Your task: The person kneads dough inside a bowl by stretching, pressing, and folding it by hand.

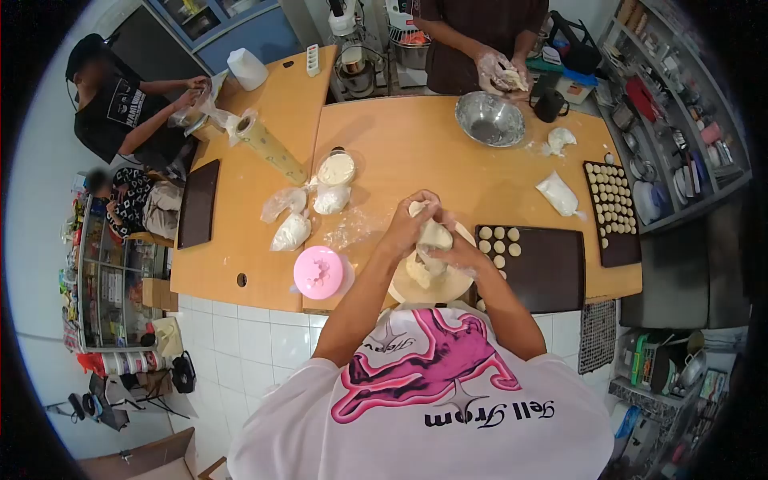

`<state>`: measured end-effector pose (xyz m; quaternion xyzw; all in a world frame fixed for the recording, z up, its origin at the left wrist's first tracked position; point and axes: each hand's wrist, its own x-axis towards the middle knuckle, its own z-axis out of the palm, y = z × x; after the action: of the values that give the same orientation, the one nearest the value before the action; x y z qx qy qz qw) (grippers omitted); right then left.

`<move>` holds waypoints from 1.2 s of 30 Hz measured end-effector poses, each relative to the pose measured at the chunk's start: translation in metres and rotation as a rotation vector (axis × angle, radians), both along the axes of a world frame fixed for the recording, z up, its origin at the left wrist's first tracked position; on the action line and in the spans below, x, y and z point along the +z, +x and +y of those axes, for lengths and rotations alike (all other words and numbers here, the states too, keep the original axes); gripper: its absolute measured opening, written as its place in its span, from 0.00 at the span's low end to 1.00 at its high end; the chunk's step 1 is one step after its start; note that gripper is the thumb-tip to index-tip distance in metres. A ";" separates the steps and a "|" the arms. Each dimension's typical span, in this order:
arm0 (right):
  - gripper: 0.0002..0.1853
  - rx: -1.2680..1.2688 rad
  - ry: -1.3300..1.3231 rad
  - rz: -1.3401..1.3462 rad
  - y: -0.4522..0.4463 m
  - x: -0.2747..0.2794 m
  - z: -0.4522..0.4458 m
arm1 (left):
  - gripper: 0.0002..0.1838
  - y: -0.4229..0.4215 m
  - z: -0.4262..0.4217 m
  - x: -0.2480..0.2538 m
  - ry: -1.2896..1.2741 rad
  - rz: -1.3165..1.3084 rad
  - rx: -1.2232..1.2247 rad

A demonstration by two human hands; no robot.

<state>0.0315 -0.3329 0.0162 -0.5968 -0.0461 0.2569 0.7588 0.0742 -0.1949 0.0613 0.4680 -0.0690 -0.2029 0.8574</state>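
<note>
Both my hands are together at the near edge of the table, over a pale round bowl (457, 290) with more dough (418, 270) in it. Between them is a pale lump of dough (434, 235). My left hand (408, 226) is closed around its left side, with a bit of dough showing by the fingertips. From the right, my right hand (459, 250) is closed on the same lump, its fingers partly hidden. Close to my right hand lies a dark baking tray (540, 276) with several round dough pieces (498, 246) along its left side.
To the left are a pink lid (318, 272), bags of white powder (290, 232), a tub (336, 169) and a plastic wrap roll (272, 148). Across stand a metal bowl (490, 120) and a co-worker (480, 40) handling dough. A filled tray (612, 212) lies right; another person (128, 112) works left.
</note>
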 end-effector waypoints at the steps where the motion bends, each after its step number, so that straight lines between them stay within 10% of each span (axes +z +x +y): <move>1: 0.23 0.084 -0.044 0.001 -0.002 0.018 -0.001 | 0.11 0.000 0.001 -0.004 0.085 -0.017 -0.008; 8: 0.28 0.350 -0.210 -0.250 0.019 0.019 -0.009 | 0.16 0.003 0.000 0.029 0.185 -0.076 0.147; 16: 0.18 -0.436 -0.138 -0.462 0.008 0.070 0.031 | 0.26 0.010 0.002 0.087 0.443 -1.056 0.085; 23: 0.11 -0.465 -0.362 -0.648 0.015 0.066 0.029 | 0.34 0.007 0.011 0.054 0.229 -0.645 0.304; 31: 0.28 -0.280 -0.754 -0.536 -0.003 0.074 0.035 | 0.10 -0.014 -0.010 0.065 0.506 -0.218 0.373; 36: 0.38 -0.189 -0.407 -0.599 -0.005 0.081 0.019 | 0.18 0.000 -0.005 0.073 0.068 -0.064 0.445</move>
<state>0.0267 -0.3135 0.0969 -0.7857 -0.1589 0.0036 0.5978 0.0740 -0.1996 0.1341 0.5064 0.0154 0.0039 0.8622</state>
